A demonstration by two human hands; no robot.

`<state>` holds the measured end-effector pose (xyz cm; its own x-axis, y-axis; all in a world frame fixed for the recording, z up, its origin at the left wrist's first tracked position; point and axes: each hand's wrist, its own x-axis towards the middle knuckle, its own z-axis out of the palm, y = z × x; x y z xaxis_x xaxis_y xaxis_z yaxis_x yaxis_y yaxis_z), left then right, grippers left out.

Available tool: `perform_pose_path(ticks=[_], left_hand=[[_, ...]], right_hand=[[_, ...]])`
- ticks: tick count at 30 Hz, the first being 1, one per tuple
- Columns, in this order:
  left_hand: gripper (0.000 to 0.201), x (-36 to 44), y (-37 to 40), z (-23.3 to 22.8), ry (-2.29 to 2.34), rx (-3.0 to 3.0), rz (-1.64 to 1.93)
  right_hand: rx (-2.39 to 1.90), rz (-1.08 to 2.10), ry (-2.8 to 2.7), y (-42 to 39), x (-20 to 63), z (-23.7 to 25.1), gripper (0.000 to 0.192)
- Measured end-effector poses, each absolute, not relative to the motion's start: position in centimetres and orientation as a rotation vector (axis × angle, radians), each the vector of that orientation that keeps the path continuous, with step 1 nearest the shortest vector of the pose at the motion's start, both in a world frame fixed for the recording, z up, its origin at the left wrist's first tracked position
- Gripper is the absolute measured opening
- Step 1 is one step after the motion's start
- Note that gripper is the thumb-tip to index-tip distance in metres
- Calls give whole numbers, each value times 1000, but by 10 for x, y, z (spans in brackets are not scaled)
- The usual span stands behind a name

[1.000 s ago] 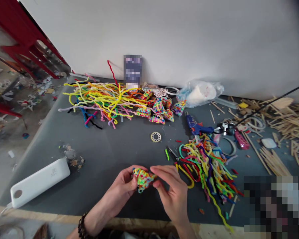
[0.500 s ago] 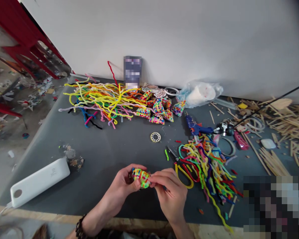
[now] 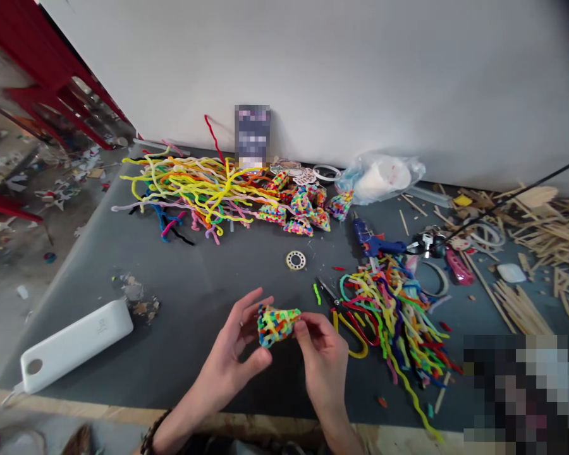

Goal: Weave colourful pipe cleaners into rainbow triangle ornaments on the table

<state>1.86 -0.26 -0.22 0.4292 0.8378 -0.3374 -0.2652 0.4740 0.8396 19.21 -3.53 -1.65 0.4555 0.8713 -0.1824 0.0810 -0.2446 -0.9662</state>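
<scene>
And the right hand [image 3: 325, 357] is pinching a colourful cone [image 3: 275, 327] by its tip over the worktop [image 3: 208, 272]; the left hand [image 3: 230, 357] is standing wide beside its base. The cone's looking fully shaped; similar cones [image 3: 301, 202] are lying behind, loose strands [image 3: 203, 189] sitting unworked.
</scene>
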Motion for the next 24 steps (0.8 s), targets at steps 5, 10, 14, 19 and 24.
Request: perform_pose_path(ticks=[5, 10, 14, 19, 24], left_hand=[[54, 17, 1, 2, 949, 1000, 743], [42, 21, -2, 5, 1003, 951, 794], [48, 21, -7, 0, 1040, 1069, 792], [44, 14, -6, -8, 1053, 1432, 951], [32, 12, -4, -6, 1107, 1610, 1239]], right_hand=[[-1570, 1024, -800, -40, 188, -13, 25], [-1439, 1144, -933, -43, 186, -10, 26], [-1455, 1219, -890, -41, 187, -9, 20], [-1428, 1304, -729, -39, 188, -15, 26], [-1402, 1399, -647, -45, 187, -23, 28]])
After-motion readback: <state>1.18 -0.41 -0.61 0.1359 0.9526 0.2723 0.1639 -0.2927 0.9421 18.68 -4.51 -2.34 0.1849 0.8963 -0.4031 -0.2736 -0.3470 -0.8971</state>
